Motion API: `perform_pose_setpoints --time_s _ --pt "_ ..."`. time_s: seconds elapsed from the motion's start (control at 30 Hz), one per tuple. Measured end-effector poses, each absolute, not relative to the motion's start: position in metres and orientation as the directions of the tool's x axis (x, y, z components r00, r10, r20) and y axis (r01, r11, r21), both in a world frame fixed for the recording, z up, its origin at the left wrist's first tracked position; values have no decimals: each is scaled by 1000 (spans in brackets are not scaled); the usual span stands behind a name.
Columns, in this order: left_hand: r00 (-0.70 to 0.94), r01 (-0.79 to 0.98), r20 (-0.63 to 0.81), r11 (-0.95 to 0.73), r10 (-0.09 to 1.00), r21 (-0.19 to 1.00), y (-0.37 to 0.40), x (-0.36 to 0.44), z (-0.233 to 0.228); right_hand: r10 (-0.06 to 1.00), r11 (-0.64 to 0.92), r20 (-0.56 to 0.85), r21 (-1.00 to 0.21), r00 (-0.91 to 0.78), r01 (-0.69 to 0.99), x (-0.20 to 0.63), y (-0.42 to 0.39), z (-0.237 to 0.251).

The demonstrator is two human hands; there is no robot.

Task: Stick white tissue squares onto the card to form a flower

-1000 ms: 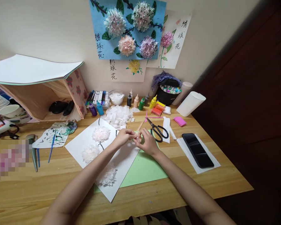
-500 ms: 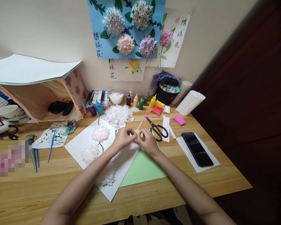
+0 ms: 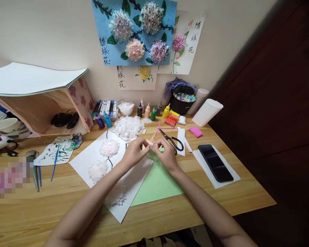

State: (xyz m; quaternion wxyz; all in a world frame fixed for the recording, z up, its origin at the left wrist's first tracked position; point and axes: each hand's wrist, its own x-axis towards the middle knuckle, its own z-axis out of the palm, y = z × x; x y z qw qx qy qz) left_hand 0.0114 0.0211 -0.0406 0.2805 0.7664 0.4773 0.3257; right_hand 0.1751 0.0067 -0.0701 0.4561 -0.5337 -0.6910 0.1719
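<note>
My left hand (image 3: 134,152) and my right hand (image 3: 167,155) meet above the middle of the wooden desk (image 3: 67,202), fingertips pinched together on a small pale paper piece (image 3: 151,145). Under them lie a green paper sheet (image 3: 157,181) and a white sheet (image 3: 92,151) bearing three fluffy white paper flowers, one being (image 3: 109,147). Black scissors (image 3: 171,140) rest just right of my right hand. A heap of white paper scraps (image 3: 128,126) sits just behind my hands.
A phone (image 3: 215,163) lies on white paper at the right. Paint bottles (image 3: 154,111), markers (image 3: 106,108), a black pen holder (image 3: 181,101) and a white roll (image 3: 207,112) line the wall. A paint-smeared palette sheet with brush (image 3: 55,154) lies at the left beside a shelf.
Both hands have stayed pinched together on the small paper piece, shifting slightly away from me; the view has tilted a little.
</note>
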Motion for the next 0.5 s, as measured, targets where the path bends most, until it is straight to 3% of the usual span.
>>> perform_pose_setpoints --time_s 0.17,0.37,0.5 --pt "468 539 380 -598 798 593 26 9 -50 929 343 370 -854 -7 390 177 10 -74" --pt "507 692 189 -528 841 492 26 10 -56 967 246 255 -915 -14 319 177 13 -79" --pt "533 716 194 -561 824 415 26 11 -56 980 192 198 -928 -14 320 177 14 -81"
